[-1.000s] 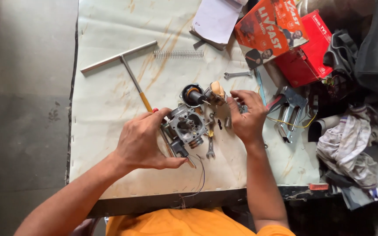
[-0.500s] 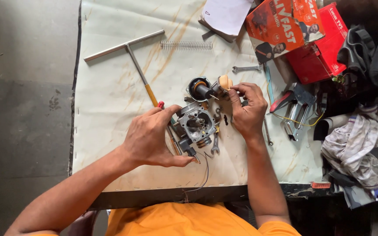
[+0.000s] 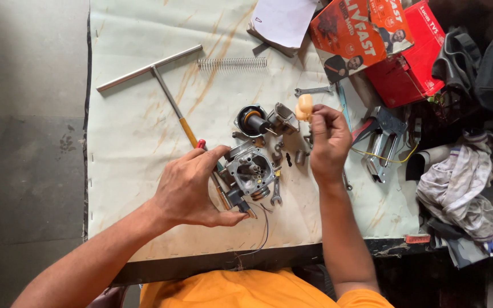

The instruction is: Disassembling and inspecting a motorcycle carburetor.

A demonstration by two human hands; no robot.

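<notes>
Raised right hand (image 3: 329,142), float (image 3: 304,106) aloft.

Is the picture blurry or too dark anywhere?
Head view: mostly sharp, with soft even light on the pale mat; left hand and carburettor are clear; the right hand is slightly soft; the cluttered top right corner falls dark; no glare.

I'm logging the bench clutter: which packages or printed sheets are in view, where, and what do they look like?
Orange box: top right of the mat, flat, tilted, with printed pictures.
Red box: right of the orange box, partly under it, plain cardboard.
White paper: top edge, left of the orange box, a blank sheet.
</notes>
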